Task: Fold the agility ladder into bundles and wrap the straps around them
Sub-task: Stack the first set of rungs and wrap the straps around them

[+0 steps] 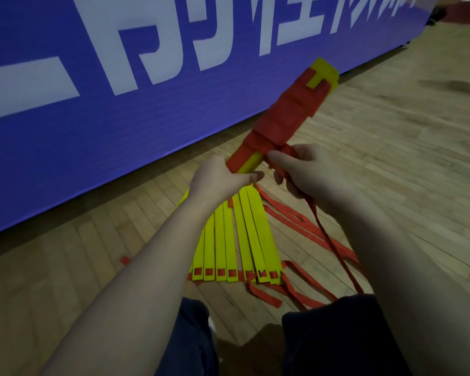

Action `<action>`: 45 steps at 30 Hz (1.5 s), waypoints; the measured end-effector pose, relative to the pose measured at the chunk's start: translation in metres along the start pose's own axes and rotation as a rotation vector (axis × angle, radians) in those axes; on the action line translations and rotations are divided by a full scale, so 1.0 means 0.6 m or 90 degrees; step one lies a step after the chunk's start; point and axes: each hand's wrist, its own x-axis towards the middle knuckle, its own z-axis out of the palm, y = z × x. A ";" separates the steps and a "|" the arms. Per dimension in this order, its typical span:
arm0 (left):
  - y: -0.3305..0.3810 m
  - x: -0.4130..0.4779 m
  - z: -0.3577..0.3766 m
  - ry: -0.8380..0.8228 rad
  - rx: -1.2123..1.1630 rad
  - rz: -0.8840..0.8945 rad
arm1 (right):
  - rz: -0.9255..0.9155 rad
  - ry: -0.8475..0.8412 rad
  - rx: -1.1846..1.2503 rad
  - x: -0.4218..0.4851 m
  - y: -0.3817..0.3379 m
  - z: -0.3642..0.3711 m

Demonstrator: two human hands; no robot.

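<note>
Left hand (pixel 220 176) grips the strap-wrapped yellow bundle (pixel 285 112); right hand (pixel 296 169) apparently pinches the red strap (pixel 334 245).

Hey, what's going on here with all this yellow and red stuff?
A person is packing up an agility ladder. The left hand grips the lower end of a folded yellow bundle, held up at a slant and mostly wound in red strap. The right hand holds the strap beside the bundle, its tail trailing to the wooden floor. Other yellow rungs lie fanned out below, with loose straps beside them.
</note>
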 end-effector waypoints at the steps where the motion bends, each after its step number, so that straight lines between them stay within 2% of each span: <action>1: 0.002 -0.004 0.004 0.029 0.089 0.016 | -0.006 0.042 -0.031 0.000 0.000 0.009; 3: 0.013 -0.014 0.014 0.071 0.241 0.049 | -0.021 0.122 -0.085 -0.001 -0.003 0.025; 5: 0.028 -0.024 0.024 0.094 0.309 0.059 | -0.027 0.180 -0.092 -0.001 -0.006 0.034; 10: 0.055 -0.042 0.052 0.111 0.423 0.142 | 0.021 0.284 -0.046 0.012 -0.001 0.028; 15: 0.057 -0.060 0.076 0.113 0.431 0.226 | 0.017 0.292 0.001 0.011 0.004 0.018; 18: 0.062 -0.062 0.058 0.015 0.299 0.208 | -0.009 0.266 0.003 0.011 0.007 0.012; 21: 0.040 -0.044 0.043 -0.166 -0.005 0.160 | -0.047 0.216 0.025 0.010 0.011 0.005; 23: 0.023 -0.035 0.033 -0.244 -0.181 0.102 | -0.092 0.145 0.057 0.004 0.012 0.002; 27: 0.008 -0.023 0.017 -0.353 -0.321 0.079 | -0.164 -0.014 0.112 -0.002 0.003 0.004; 30: 0.007 -0.029 0.008 -0.426 -0.434 0.107 | -0.197 -0.080 0.152 -0.001 0.001 0.008; 33: 0.012 -0.036 0.014 -0.447 -0.532 0.083 | -0.192 -0.089 0.218 -0.001 0.001 0.007; 38: 0.032 -0.054 0.004 -0.473 -0.474 0.017 | -0.183 -0.093 0.162 -0.001 0.002 -0.006; 41: 0.041 -0.057 0.000 -0.397 -0.475 0.006 | -0.135 -0.120 0.136 -0.001 0.000 -0.024; 45: 0.037 -0.049 -0.002 -0.339 -0.463 0.003 | -0.101 -0.137 0.189 0.002 0.006 -0.048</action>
